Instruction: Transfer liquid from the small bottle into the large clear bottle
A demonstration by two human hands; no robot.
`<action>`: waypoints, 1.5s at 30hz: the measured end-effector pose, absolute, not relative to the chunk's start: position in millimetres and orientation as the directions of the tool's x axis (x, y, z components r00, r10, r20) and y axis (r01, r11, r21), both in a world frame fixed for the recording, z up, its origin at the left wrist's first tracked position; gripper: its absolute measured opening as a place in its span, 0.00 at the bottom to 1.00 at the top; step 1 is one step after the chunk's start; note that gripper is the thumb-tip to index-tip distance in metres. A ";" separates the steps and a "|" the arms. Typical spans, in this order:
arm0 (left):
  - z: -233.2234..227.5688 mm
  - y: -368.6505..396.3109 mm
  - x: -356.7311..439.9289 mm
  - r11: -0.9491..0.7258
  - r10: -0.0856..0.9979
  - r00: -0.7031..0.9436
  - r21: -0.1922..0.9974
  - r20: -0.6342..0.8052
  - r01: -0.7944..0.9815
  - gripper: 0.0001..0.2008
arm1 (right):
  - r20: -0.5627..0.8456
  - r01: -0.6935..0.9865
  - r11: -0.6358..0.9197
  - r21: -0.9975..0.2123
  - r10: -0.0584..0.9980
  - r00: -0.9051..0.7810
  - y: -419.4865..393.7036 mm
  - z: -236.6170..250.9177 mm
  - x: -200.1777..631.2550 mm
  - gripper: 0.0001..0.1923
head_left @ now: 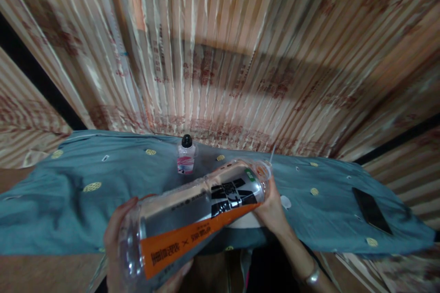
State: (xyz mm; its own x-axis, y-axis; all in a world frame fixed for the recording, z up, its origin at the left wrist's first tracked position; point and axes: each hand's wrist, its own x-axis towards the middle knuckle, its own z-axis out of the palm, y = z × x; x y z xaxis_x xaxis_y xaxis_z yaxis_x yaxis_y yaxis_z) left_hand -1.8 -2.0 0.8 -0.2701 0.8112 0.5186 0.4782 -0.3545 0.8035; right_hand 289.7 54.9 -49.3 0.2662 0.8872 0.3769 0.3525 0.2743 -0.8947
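A large clear plastic bottle [202, 210] with a silver, black and orange label lies tilted across the middle, its neck toward the right. My left hand [115, 233] wraps round its base, with fingertips showing below. Near the neck, my right hand [273, 213] grips the bottle from below; its fingers are partly hidden behind it. A thin pale strip [273, 153] rises by the bottle mouth; I cannot tell what it is. Just right of the right wrist lies a small white round cap [285, 202]. Behind the bottle stands a small clear bottle [186, 158] with a black top and pink label.
A blue-green cloth with yellow patterns [92, 217] covers the table. A black phone [371, 210] rests on its right side. Striped curtains [213, 68] hang behind the table, with dark poles [37, 71] at the sides. Part of a white item [244, 222] shows under the large bottle.
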 end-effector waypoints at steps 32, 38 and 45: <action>-5.6 7.3 -16.6 -0.497 0.745 -0.085 0.636 0.661 0.589 0.52 | 0.349 0.328 0.256 -0.909 0.898 0.267 56.6 -55.0 292.6 0.56; -4.9 3.9 -11.6 -0.457 0.780 -0.116 0.687 0.615 0.565 0.50 | 0.346 0.327 0.254 -0.910 0.901 0.261 56.8 -56.7 293.4 0.55; -9.0 7.1 -18.4 -0.509 0.742 -0.071 0.629 0.667 0.587 0.53 | 0.343 0.279 0.270 -0.921 0.903 0.259 58.2 -57.9 293.2 0.59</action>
State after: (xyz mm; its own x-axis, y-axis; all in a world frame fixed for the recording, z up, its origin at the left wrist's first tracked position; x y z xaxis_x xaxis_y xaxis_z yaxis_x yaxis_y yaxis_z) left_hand -18.4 7.1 -9.0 -0.0713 0.7419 0.6667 0.5875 -0.5090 0.6291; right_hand 293.2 58.2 -57.9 0.2593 0.9027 0.3435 0.2790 0.2704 -0.9214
